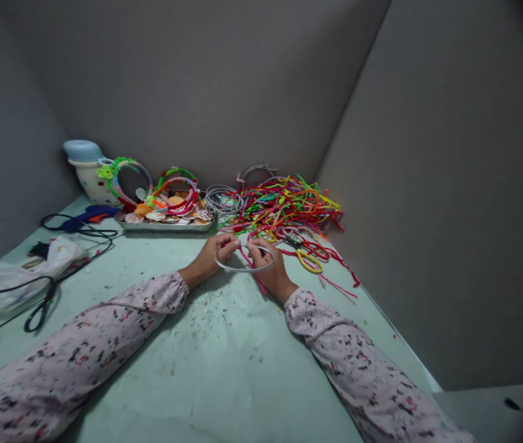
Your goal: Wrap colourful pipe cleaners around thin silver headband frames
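My left hand and my right hand meet over the pale green table. Both are closed on a thin grey hairband that arcs between them. A pink pipe cleaner runs from my fingers down past my right hand. A big heap of coloured pipe cleaners lies just behind my hands. A yellow loop lies to the right of my right hand.
A metal tray with shells and decorated hairbands stands at the back left, bare grey hairbands beside it. A white and blue pot, a glue gun, black cables, scissors and a plastic bag lie at the left. Grey walls enclose the table.
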Action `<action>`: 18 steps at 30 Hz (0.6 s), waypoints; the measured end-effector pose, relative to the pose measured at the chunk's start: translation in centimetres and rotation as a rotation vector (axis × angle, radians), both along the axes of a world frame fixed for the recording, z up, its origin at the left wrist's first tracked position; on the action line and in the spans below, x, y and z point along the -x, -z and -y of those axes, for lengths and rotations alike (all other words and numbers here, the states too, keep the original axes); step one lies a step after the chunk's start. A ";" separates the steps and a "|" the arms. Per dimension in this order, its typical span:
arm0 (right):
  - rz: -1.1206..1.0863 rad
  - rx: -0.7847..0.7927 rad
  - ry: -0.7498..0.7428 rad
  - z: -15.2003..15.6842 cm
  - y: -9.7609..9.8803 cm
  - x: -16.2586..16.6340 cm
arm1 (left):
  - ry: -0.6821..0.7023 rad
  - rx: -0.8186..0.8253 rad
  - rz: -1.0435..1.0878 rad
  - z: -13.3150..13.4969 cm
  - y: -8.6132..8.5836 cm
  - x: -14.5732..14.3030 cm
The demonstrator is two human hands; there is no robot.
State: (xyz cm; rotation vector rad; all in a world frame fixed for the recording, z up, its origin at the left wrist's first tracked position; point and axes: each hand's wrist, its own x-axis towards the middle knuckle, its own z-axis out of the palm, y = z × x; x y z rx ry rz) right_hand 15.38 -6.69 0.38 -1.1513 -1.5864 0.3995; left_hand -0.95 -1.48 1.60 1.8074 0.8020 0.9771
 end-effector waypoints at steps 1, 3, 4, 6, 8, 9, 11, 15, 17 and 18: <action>0.003 0.002 -0.002 0.0 0.1 0.0 | 0.003 0.002 -0.008 0.0 -0.1 0.0; 0.004 0.004 -0.005 -0.1 0.2 0.0 | 0.009 0.006 -0.014 0.0 -0.2 0.0; 0.002 0.004 -0.007 -0.1 0.2 0.0 | 0.013 0.008 -0.017 0.0 -0.2 0.1; -0.004 0.010 -0.014 -0.2 0.3 0.0 | 0.023 0.009 -0.021 0.0 -0.2 0.1; -0.006 0.018 -0.020 -0.2 0.3 -0.1 | 0.040 0.011 -0.028 0.0 -0.2 0.1; -0.006 0.021 -0.022 -0.2 0.2 -0.1 | 0.050 0.010 -0.033 0.0 -0.1 0.2; -0.001 0.026 -0.024 -0.1 0.2 -0.1 | 0.061 0.007 -0.044 -0.1 0.0 0.2; 0.000 0.017 -0.015 -0.1 0.1 -0.1 | 0.064 -0.001 -0.046 -0.1 0.0 0.2; -0.006 0.001 -0.010 -0.2 0.1 0.0 | 0.055 -0.001 -0.038 0.0 -0.1 0.1; -0.005 -0.006 -0.009 -0.2 0.1 0.0 | 0.046 -0.002 -0.032 0.1 -0.2 0.1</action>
